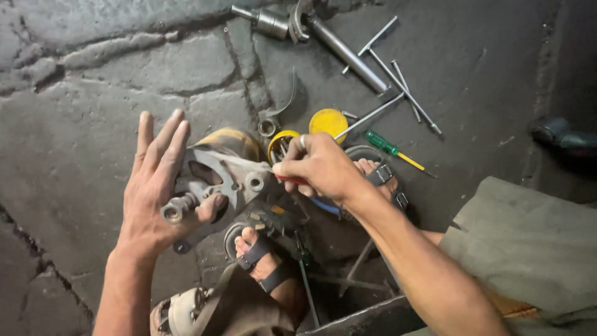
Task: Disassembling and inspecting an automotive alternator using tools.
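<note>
The metal casting (230, 177) lies mid-scene between both hands, its long axis running left to right. The left hand (152, 199) props its left end — fingers spread, thumb under a bolt (176, 208). The right hand (320, 168), just right, is clenched on a red-handled tool (291, 180) pointing left at it.

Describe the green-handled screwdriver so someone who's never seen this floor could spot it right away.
Start at the right hand working on the grey metal casting. Just beyond its knuckles, on the dark stone floor, lies the screwdriver, right of the yellow lid. It alone has a translucent green handle; the T-handle wrenches are bare steel.
</note>
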